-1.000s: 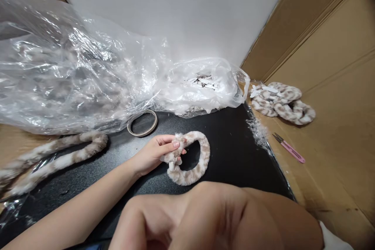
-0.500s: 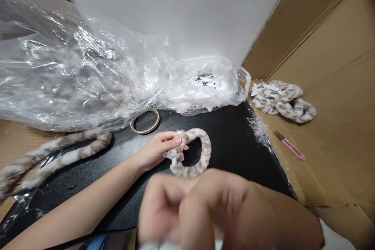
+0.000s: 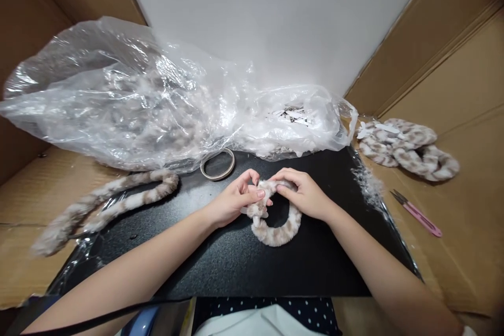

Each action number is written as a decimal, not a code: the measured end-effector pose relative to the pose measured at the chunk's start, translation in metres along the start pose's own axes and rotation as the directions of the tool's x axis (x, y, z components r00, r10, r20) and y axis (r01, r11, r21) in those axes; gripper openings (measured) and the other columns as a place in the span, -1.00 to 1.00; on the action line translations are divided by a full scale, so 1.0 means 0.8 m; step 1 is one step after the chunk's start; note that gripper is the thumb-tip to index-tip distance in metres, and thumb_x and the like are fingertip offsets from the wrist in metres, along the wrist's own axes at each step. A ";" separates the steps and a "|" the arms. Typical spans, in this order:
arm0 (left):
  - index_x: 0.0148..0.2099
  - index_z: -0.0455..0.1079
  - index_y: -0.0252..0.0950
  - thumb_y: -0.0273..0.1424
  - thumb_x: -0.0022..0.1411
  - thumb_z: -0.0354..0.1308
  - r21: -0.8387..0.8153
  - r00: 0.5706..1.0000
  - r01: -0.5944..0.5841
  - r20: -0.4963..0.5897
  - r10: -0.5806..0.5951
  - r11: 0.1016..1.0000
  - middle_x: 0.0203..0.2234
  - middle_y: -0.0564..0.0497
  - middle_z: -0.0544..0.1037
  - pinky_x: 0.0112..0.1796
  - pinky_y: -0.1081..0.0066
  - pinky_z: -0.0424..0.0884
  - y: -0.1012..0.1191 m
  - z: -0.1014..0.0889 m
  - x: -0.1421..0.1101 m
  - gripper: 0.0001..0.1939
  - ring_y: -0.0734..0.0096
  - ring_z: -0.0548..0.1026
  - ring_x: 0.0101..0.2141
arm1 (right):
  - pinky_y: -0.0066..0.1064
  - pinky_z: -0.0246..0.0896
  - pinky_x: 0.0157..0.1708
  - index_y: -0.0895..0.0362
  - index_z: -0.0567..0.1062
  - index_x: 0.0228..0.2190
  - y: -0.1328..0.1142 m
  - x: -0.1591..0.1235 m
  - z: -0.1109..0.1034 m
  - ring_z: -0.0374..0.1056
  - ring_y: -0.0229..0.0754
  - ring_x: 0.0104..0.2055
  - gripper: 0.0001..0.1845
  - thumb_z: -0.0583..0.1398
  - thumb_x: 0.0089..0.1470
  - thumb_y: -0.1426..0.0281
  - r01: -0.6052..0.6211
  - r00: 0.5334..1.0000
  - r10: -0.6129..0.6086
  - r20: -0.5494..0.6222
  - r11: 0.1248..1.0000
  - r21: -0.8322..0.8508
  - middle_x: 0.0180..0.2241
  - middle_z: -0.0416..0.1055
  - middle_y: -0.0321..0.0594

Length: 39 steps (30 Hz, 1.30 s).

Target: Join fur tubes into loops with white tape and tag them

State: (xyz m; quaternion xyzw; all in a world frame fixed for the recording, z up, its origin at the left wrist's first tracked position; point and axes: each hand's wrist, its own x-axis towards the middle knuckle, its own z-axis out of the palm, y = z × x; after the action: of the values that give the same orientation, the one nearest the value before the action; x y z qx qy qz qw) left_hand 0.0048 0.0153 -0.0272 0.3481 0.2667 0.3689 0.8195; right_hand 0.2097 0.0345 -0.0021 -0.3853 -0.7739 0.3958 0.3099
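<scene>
A fluffy white-and-brown spotted plush ring (image 3: 277,233) is held just over the black work surface (image 3: 236,268). My left hand (image 3: 238,197) pinches its left side between thumb and fingers, by a small white tab. At the ring's upper right, my right hand (image 3: 301,191) is closed on the plush, thumb on top and fingers behind. Part of the ring is hidden under both hands.
Behind the hands lie a large clear plastic bag (image 3: 118,115) of plush and a smaller bag (image 3: 315,126). A tape roll (image 3: 202,168), a long plush strip (image 3: 129,199), finished-looking plush rings (image 3: 417,142) and pink thread snips (image 3: 421,218) lie around.
My right hand has moved from close before the camera out to the ring and taken hold of its upper right side. My left hand keeps its grip. The view has shifted.
</scene>
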 end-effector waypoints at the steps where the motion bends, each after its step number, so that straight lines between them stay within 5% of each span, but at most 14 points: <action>1: -0.29 0.13 -0.24 -0.37 0.08 0.36 -0.001 1.000 -0.004 0.010 0.004 1.000 -0.48 -0.02 0.64 -0.53 0.48 0.48 -0.001 0.001 -0.001 -0.61 0.43 0.55 -0.58 | -0.27 0.25 -0.10 0.13 0.53 -0.26 -0.001 0.004 -0.002 0.40 -0.14 -0.15 -0.82 0.16 0.08 0.51 -0.005 1.000 0.005 -0.013 1.000 0.031 -0.24 0.49 -0.18; 5: -0.45 0.32 -0.34 -0.35 -0.01 0.41 0.059 0.992 0.058 0.109 -0.065 0.997 -0.50 -0.07 0.63 -0.43 0.43 0.51 -0.002 0.007 -0.006 -0.70 0.41 0.57 -0.53 | -0.33 0.28 -0.18 0.14 0.53 -0.23 -0.014 0.039 0.001 0.41 -0.19 -0.19 -0.79 0.16 0.09 0.55 -0.036 0.999 0.036 -0.003 0.999 0.038 -0.20 0.50 -0.18; 8: -0.47 0.51 -0.37 -0.31 -0.03 0.41 0.206 0.952 0.169 0.217 -0.213 0.964 -0.47 -0.11 0.63 -0.33 0.38 0.50 0.002 0.012 -0.013 -0.77 0.33 0.59 -0.47 | -0.37 0.27 -0.22 0.13 0.52 -0.18 -0.025 0.079 0.030 0.38 -0.22 -0.23 -0.72 0.19 0.06 0.61 0.090 0.982 -0.063 0.175 0.985 -0.146 -0.20 0.46 -0.19; 11: -0.33 0.61 -0.35 -0.33 0.04 0.35 0.345 0.913 0.192 0.280 -0.296 0.919 -0.44 -0.12 0.63 -0.30 0.37 0.47 0.007 0.014 -0.018 -0.82 0.29 0.59 -0.40 | -0.33 0.24 -0.22 0.16 0.51 -0.17 -0.029 0.114 0.066 0.34 -0.15 -0.18 -0.74 0.19 0.09 0.59 0.269 0.932 -0.124 0.339 0.864 -0.425 -0.13 0.40 -0.11; 14: -0.28 0.63 -0.32 -0.43 0.08 0.24 0.382 0.915 0.185 0.269 -0.301 0.905 -0.46 -0.10 0.63 -0.29 0.39 0.43 0.006 0.013 -0.017 -0.83 0.31 0.56 -0.40 | -0.33 0.21 -0.25 0.16 0.50 -0.31 -0.032 0.127 0.078 0.30 -0.11 -0.16 -0.84 0.12 0.15 0.57 0.351 0.916 -0.148 0.374 0.748 -0.563 -0.12 0.36 -0.09; 18: -0.44 0.60 -0.37 -0.50 -0.05 0.08 0.268 0.987 0.108 0.090 -0.136 0.957 -0.60 -0.04 0.51 -0.39 0.44 0.35 -0.005 0.008 -0.010 -0.76 0.43 0.41 -0.53 | -0.35 0.20 -0.18 0.14 0.41 -0.29 -0.049 0.096 0.033 0.29 -0.16 -0.16 -0.86 0.07 0.19 0.55 0.320 0.932 -0.220 0.287 0.873 -0.369 -0.17 0.37 -0.15; 20: -0.33 0.59 -0.38 -0.49 -0.07 0.05 0.234 0.997 0.028 -0.081 -0.009 0.972 -0.56 -0.02 0.47 -0.38 0.44 0.34 -0.007 0.007 -0.008 -0.70 0.44 0.35 -0.51 | -0.37 0.19 -0.20 0.13 0.38 -0.28 -0.060 0.064 -0.001 0.30 -0.19 -0.22 -0.85 0.03 0.22 0.54 0.248 0.958 -0.198 0.209 0.937 -0.245 -0.27 0.38 -0.21; 23: -0.04 0.47 -0.28 -0.34 0.13 -0.01 0.317 0.899 -0.174 -0.335 0.282 0.932 -0.33 -0.03 0.47 -0.29 0.38 0.36 -0.003 0.006 -0.010 -0.61 0.36 0.36 -0.37 | -0.37 0.18 -0.22 0.10 0.37 -0.25 -0.065 0.012 -0.035 0.28 -0.20 -0.25 -0.85 0.00 0.26 0.46 0.129 0.990 -0.120 0.073 0.982 -0.138 -0.30 0.35 -0.24; 25: 0.08 0.36 -0.24 -0.20 0.26 -0.09 0.579 0.806 -0.296 -0.276 0.525 0.759 -0.14 -0.08 0.43 -0.18 0.31 0.33 0.003 0.006 -0.014 -0.56 0.25 0.35 -0.20 | -0.36 0.18 -0.20 0.09 0.37 -0.27 -0.057 -0.015 -0.040 0.27 -0.20 -0.26 -0.84 0.00 0.27 0.42 0.080 0.996 -0.075 0.048 0.991 -0.108 -0.32 0.33 -0.25; 26: 0.10 0.34 -0.24 -0.16 0.28 -0.07 0.721 0.791 -0.339 -0.130 0.598 0.604 -0.07 -0.11 0.40 -0.12 0.28 0.30 0.006 0.006 -0.017 -0.56 0.20 0.32 -0.13 | -0.34 0.18 -0.19 0.09 0.38 -0.29 -0.051 -0.025 -0.036 0.27 -0.19 -0.26 -0.83 0.00 0.28 0.40 0.063 0.997 -0.059 0.053 0.993 -0.096 -0.34 0.33 -0.25; 28: -0.01 0.39 -0.29 -0.17 0.31 -0.05 0.867 0.799 -0.417 0.206 0.565 0.272 -0.14 -0.14 0.41 -0.11 0.26 0.27 0.010 0.007 -0.019 -0.62 0.18 0.30 -0.14 | -0.30 0.21 -0.15 0.08 0.40 -0.29 -0.038 -0.039 -0.024 0.28 -0.17 -0.23 -0.81 0.00 0.27 0.38 0.043 0.998 -0.042 0.036 0.998 -0.055 -0.32 0.35 -0.23; 30: -0.20 0.42 -0.32 -0.25 0.36 -0.10 0.885 0.800 -0.464 0.397 0.451 0.044 -0.32 -0.11 0.41 -0.19 0.27 0.26 0.011 0.009 -0.020 -0.67 0.23 0.30 -0.25 | -0.25 0.25 -0.11 0.07 0.43 -0.23 -0.028 -0.046 -0.007 0.31 -0.14 -0.17 -0.81 0.03 0.26 0.35 0.018 0.995 -0.015 -0.100 0.999 0.028 -0.19 0.36 -0.16; 34: -0.28 0.41 -0.33 -0.32 0.39 -0.15 0.882 0.768 -0.432 0.469 0.437 -0.188 -0.45 -0.07 0.36 -0.31 0.32 0.22 0.008 0.010 -0.015 -0.65 0.27 0.26 -0.35 | -0.28 0.33 -0.15 0.07 0.47 -0.26 -0.030 -0.052 0.020 0.35 -0.15 -0.18 -0.85 0.22 0.10 0.30 -0.028 0.916 0.090 -0.390 0.987 0.161 -0.14 0.35 -0.15; 39: -0.38 0.40 -0.34 -0.32 0.39 -0.13 0.835 0.735 -0.434 0.546 0.402 -0.338 -0.49 -0.05 0.33 -0.38 0.34 0.17 0.003 0.008 -0.011 -0.62 0.31 0.22 -0.40 | -0.32 0.32 -0.26 0.11 0.44 -0.49 -0.039 -0.053 0.032 0.36 -0.17 -0.33 -0.84 0.32 -0.06 0.34 -0.135 0.897 0.184 -0.401 0.980 0.148 -0.41 0.41 -0.24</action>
State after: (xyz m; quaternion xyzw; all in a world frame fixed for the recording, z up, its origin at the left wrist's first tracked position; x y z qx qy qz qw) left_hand 0.0033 0.0073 -0.0201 0.9017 0.2881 0.3111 0.0848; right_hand 0.2006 -0.0224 0.0043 -0.5038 -0.6323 0.3738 0.4547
